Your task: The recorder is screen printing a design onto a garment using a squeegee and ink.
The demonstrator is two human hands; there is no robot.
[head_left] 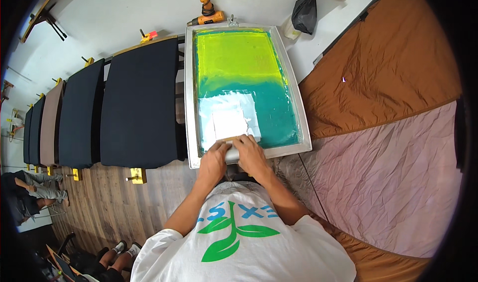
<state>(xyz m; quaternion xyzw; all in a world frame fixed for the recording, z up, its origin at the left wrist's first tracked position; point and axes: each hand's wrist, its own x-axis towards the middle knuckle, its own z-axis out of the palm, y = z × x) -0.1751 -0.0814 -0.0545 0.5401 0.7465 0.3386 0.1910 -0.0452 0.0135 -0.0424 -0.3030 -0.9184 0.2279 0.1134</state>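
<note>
In front of me lies a screen-printing frame (303, 127) with a pale rim. Its mesh (279, 112) is green, with a yellow-green band (236, 53) across the far part. White ink (230, 117) covers a patch on the near left of the mesh. At the frame's near edge, my left hand (213, 160) and my right hand (251, 155) are closed side by side on a squeegee (232, 155). A strip of its wood-coloured edge shows between the fingers; its blade is hidden.
Black fabric-covered boards (139, 102) and a brown one (52, 125) stand in a row on the left. An orange heat gun (211, 18) is behind the frame. Brown and pinkish cloth (373, 182) spreads on the right. Other people's legs (117, 257) show at lower left.
</note>
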